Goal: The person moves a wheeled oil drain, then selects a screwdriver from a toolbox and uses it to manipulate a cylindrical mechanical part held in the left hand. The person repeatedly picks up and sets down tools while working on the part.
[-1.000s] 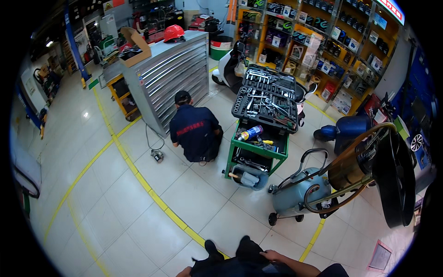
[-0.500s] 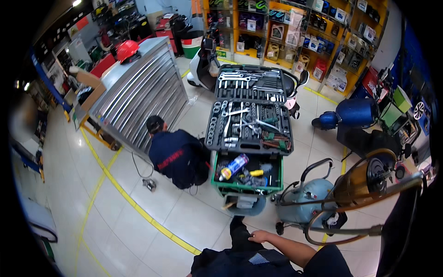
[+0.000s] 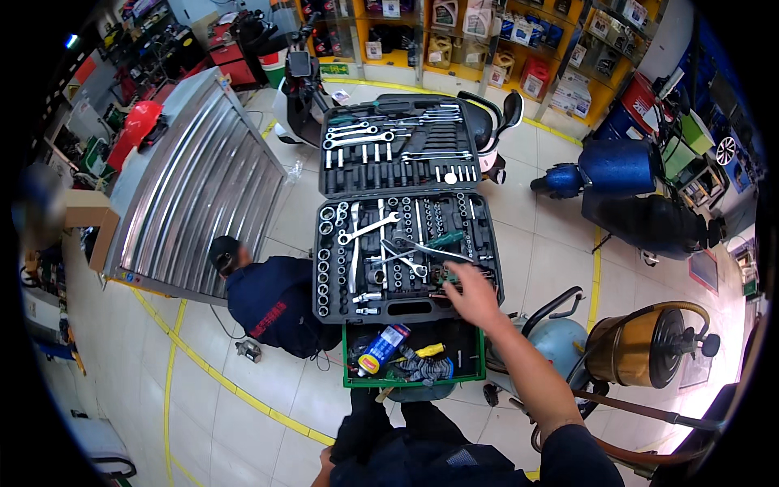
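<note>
My right hand [image 3: 471, 294] reaches over the lower half of the open tool case [image 3: 399, 307]. Its fingers look spread with nothing in them, close to green-handled pliers [image 3: 446, 240] and other hand tools lying loose on the sockets. A combination wrench [image 3: 369, 229] lies across the sockets farther left. In the raised lid [image 3: 326, 183] sit rows of wrenches and bits. Of my left hand [image 3: 324, 464], only a sliver of skin shows at the lower edge beside my dark clothing; its fingers are hidden.
Below the case, a green-rimmed drawer [image 3: 415, 383] holds a blue spray can [image 3: 383, 349] and a yellow-handled tool [image 3: 430, 351]. A co-worker [image 3: 280, 304] crouches at left by a metal cabinet [image 3: 203, 187]. Scooters [image 3: 625, 170] and a brown tank [image 3: 629, 349] with hoses stand at right.
I have come closer to the tool case. My right hand has risen from beside my leg and moved forward over the case's lower half.
</note>
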`<state>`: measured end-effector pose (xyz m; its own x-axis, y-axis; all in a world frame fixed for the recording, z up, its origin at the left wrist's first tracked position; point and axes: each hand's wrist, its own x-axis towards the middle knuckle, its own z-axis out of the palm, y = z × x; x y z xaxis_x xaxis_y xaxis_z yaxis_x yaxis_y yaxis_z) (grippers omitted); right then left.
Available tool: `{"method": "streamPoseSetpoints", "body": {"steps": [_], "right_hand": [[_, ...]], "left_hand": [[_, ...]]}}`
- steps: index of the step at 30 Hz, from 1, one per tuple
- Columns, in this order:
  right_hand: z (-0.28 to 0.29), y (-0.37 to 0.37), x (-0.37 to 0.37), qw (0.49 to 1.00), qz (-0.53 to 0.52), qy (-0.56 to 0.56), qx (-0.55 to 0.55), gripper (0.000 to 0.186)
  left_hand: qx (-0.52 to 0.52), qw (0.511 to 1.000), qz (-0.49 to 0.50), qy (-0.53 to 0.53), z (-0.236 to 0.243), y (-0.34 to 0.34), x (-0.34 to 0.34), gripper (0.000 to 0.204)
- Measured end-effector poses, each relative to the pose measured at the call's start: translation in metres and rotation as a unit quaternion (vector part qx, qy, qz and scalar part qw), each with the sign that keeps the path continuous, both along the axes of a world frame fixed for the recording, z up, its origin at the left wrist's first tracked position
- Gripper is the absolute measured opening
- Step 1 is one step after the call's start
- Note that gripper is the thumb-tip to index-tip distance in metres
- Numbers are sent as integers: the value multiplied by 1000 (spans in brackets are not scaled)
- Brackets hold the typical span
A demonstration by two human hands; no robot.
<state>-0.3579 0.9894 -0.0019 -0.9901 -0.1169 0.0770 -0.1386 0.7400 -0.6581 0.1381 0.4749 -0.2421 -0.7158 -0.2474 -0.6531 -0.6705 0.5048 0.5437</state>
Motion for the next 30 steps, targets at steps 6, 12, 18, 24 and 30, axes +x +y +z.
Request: {"method": "streamPoseSetpoints", "body": {"steps": [6, 12, 18, 24, 30], "right_hand": [[-53, 11, -60, 972, -10, 98, 212, 47], [-51, -4, -44, 960, 3, 74, 271, 34], [-6, -29, -23, 987, -3, -65, 146, 36], [14, -42, -42, 995, 1, -61, 82, 32], [3, -25, -104, 956, -49, 42, 285, 44]], "left_hand": [[51, 996, 1, -76, 3, -41, -110, 25], [83, 994, 64, -31, 23, -41, -318, 23], [195, 965, 104, 140, 122, 26, -527, 34], [139, 966, 53, 211, 142, 104, -571, 50], [118, 976, 53, 178, 154, 110, -570, 56]]}}
